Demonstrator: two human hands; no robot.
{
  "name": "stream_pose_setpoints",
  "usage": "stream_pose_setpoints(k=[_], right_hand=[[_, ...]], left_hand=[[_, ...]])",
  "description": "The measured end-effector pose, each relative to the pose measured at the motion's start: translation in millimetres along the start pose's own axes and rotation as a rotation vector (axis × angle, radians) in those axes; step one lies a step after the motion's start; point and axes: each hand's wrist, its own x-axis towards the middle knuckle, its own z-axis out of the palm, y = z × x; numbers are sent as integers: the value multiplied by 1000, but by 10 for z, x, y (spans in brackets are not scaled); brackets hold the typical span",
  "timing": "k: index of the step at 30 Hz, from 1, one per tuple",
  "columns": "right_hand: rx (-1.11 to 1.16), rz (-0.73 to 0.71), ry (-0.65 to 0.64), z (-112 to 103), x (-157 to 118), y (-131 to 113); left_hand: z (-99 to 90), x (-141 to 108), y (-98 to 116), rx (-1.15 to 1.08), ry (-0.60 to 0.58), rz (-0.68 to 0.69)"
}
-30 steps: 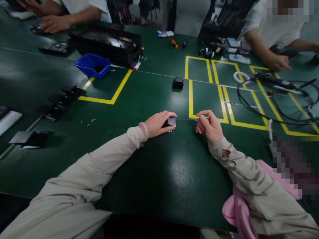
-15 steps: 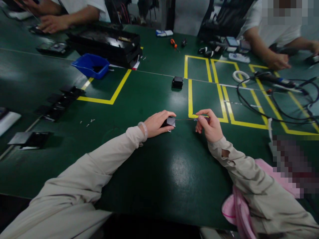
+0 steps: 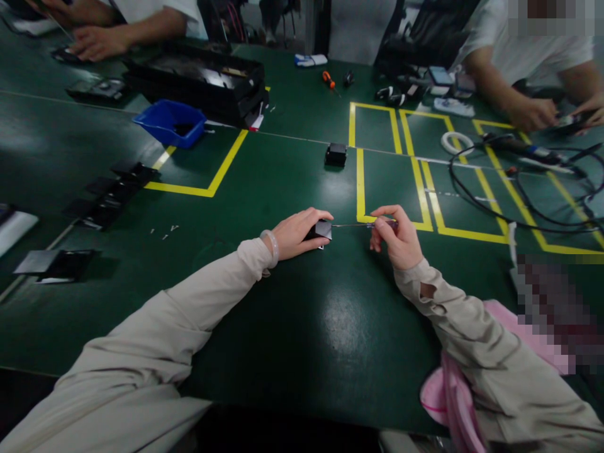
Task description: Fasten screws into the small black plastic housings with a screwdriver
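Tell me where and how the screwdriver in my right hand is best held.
Probably by the handle, coming from the right: the thin shaft points left at the block, so the handle end faces your right hand.

Glossy tabletop (image 3: 349, 321), shiny metal tool shaft (image 3: 349, 225), smooth plastic-looking block (image 3: 324, 229), matt cloth sleeves (image 3: 189, 314)

bench (image 3: 283, 327): green, yellow tape (image 3: 361, 189) outlines | back left: black trays (image 3: 252, 107), blue bin (image 3: 170, 123) just before them | left: dark parts (image 3: 106, 198) in a row, small white bits (image 3: 173, 228) | mid: black block (image 3: 336, 155) | back: orange screwdriver (image 3: 329, 80) | right: white ring (image 3: 444, 143), black cable (image 3: 542, 231) across tape
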Motion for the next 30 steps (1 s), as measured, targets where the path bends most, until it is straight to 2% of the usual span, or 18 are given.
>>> stream_pose_setpoints(k=[23,30], right_hand=[[12,-46,-5,1,8,28],[12,-9,-5,6,3,23]], left_hand=[[7,3,-30,3,-2,17],[2,1,-22,2,2,16]])
